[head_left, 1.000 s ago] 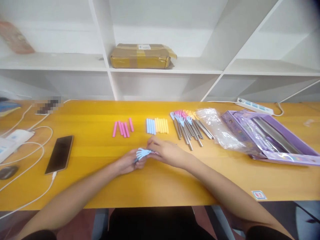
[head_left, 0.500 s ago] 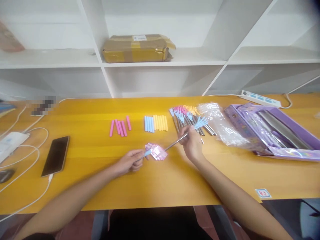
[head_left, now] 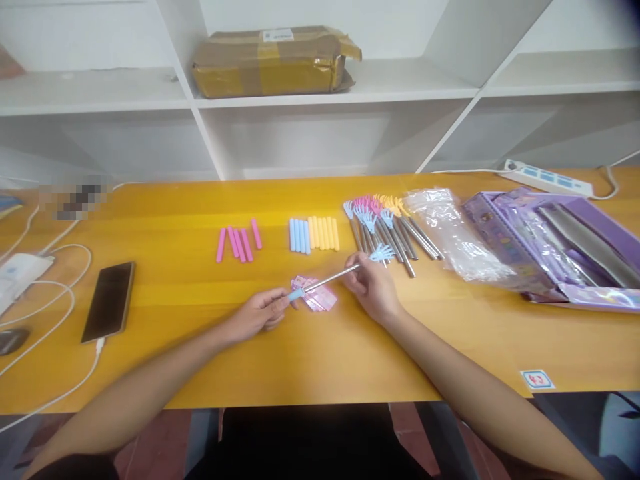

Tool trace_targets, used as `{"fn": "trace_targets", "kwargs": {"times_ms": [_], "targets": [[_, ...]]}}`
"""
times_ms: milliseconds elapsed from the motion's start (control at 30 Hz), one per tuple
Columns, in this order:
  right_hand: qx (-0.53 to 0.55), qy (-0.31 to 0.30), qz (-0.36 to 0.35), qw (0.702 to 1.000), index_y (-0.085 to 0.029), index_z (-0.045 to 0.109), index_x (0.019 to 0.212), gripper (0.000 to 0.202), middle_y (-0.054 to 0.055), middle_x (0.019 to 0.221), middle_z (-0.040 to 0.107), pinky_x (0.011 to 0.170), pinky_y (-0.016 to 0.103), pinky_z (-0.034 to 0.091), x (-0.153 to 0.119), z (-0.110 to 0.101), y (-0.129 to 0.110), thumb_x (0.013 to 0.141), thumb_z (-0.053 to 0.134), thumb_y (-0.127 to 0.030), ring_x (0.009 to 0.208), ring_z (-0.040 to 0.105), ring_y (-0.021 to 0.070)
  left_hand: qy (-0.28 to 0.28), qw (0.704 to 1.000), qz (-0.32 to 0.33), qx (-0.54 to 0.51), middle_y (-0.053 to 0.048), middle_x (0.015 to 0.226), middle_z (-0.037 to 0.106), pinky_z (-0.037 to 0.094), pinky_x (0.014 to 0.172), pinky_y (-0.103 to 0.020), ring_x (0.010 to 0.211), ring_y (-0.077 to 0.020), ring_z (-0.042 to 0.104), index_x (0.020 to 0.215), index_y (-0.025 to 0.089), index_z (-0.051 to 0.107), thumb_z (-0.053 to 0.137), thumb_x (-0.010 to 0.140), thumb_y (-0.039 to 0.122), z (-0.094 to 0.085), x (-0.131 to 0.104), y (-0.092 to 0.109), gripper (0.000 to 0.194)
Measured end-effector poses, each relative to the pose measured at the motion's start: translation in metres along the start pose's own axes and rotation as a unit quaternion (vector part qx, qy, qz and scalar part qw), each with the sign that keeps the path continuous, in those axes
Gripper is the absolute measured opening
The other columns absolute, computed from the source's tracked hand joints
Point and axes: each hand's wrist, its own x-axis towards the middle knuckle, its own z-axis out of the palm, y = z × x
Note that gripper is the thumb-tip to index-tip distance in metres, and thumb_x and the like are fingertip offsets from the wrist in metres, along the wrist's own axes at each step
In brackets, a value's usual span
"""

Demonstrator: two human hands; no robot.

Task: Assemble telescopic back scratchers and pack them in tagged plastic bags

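Observation:
My right hand (head_left: 371, 285) is closed around the upper part of a back scratcher (head_left: 331, 277), whose light-blue claw head (head_left: 382, 253) sticks out beyond my fingers. Its thin metal rod slants down to the left. In my left hand (head_left: 264, 311), closed too, a light-blue handle tube (head_left: 297, 294) is pinched. The rod's lower end meets the tube's opening; how far it goes in, I cannot tell. Beneath them lies a small pile of pink-purple cards (head_left: 323, 299). Farther back rest blue tubes (head_left: 300, 237), yellow tubes (head_left: 324, 233) and pink tubes (head_left: 239, 245).
Several more back scratchers (head_left: 385, 230) lie in a bunch at right, beside transparent plastic bags (head_left: 453, 233) and a purple box (head_left: 530, 267). A phone (head_left: 109, 301) with its cable lies at left. A taped carton (head_left: 273, 67) sits on the shelf; a power strip (head_left: 547, 179) is at back right.
The rod's lower end has come to the blue tube in my left hand. My right hand has moved left and down with the back scratcher. The view has tilted slightly down.

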Motion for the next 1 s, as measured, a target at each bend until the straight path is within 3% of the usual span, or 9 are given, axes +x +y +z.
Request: {"fn": "trace_targets", "kwargs": {"times_ms": [167,400,533,700,900,1000], "targets": [[-0.013,-0.004,-0.009,1.000,-0.021,0.065,0.087,0.042,-0.006,0.053,0.042,0.048,0.026,0.016,-0.002,0.000,0.000,0.094,0.071,-0.062,0.046,0.026,0.0079,0.005,1.000,-0.008,0.023,0.010,0.063,0.029,0.020,0.051,-0.026,0.052,-0.0082,0.024,0.115,0.017,0.065,0.056,0.110,0.053,0.001,-0.001,0.001,0.037],[-0.050,-0.011,-0.051,0.997,-0.020,0.069,0.086,0.044,-0.005,0.054,0.046,0.048,0.025,0.020,-0.004,-0.001,-0.002,0.096,0.070,-0.064,0.045,0.031,0.0078,0.059,0.996,-0.015,0.065,0.010,0.062,0.030,0.022,0.050,-0.024,0.052,-0.0087,0.025,0.118,0.017,0.066,0.058,0.107,0.059,0.001,-0.001,-0.002,0.044],[-0.072,-0.018,-0.079,0.994,-0.021,0.069,0.084,0.046,-0.003,0.058,0.054,0.046,0.026,0.021,-0.005,-0.003,0.000,0.096,0.070,-0.066,0.046,0.037,0.0085,0.085,0.987,-0.020,0.135,0.008,0.064,0.034,0.026,0.051,-0.024,0.054,-0.0102,0.029,0.127,0.017,0.069,0.056,0.106,0.062,0.007,-0.003,0.007,0.051],[-0.074,-0.033,-0.093,0.992,-0.021,0.070,0.085,0.046,-0.003,0.059,0.053,0.045,0.026,0.021,-0.007,-0.005,0.001,0.096,0.070,-0.066,0.045,0.036,0.0082,0.084,0.969,0.001,0.232,0.005,0.066,0.047,0.038,0.061,-0.025,0.061,-0.0140,0.042,0.147,0.019,0.066,0.052,0.108,0.059,0.012,-0.006,0.020,0.058],[-0.073,-0.037,-0.100,0.992,-0.022,0.070,0.086,0.044,-0.004,0.060,0.054,0.045,0.026,0.023,-0.009,-0.003,0.002,0.100,0.067,-0.064,0.045,0.038,0.0083,0.080,0.970,0.012,0.230,0.004,0.060,0.050,0.048,0.069,-0.027,0.067,-0.0175,0.057,0.153,0.017,0.064,0.051,0.110,0.057,0.011,-0.006,0.020,0.060],[-0.076,-0.036,-0.086,0.993,-0.022,0.068,0.086,0.044,-0.004,0.060,0.053,0.046,0.026,0.024,-0.010,-0.002,0.005,0.101,0.065,-0.063,0.045,0.037,0.0084,0.082,0.969,0.025,0.231,0.000,0.068,0.066,0.054,0.074,-0.028,0.080,-0.0210,0.068,0.151,0.018,0.066,0.052,0.109,0.056,0.010,-0.005,0.017,0.059]]}}
